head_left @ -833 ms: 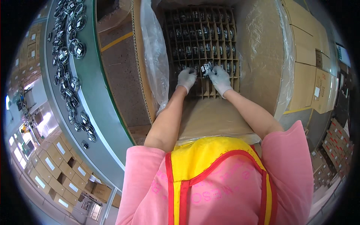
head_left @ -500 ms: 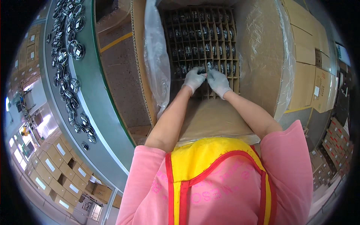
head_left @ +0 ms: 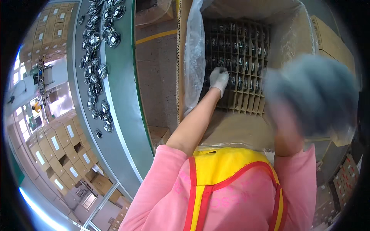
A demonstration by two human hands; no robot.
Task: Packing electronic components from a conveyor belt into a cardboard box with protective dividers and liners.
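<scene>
My left hand (head_left: 219,78), in a pale glove, is at the near left of a cardboard divider grid (head_left: 246,103) inside a large carton. Its fingers are curled down among the cells, and whatever they may hold is hidden. Dark, shiny round parts (head_left: 241,46) stand on edge in the farther rows of cells; several cells in the nearest rows show bare cardboard. My right hand (head_left: 314,96), gloved too, is raised over the carton's right side, large and close to view. Motion smears its fingers, so I cannot make out their pose or anything in them.
A conveyor with a green border (head_left: 121,88) runs along the left, carrying many loose black-and-chrome round parts (head_left: 94,40). Clear plastic liner (head_left: 194,57) drapes over the carton's left wall (head_left: 182,54). Stacked cartons (head_left: 58,146) stand beyond the conveyor; another carton (head_left: 331,42) is at right.
My right hand has left the grid and swung up and to the right. My left hand stays at the cells, fingers curled. The whole view has shifted, with the carton now farther right.
</scene>
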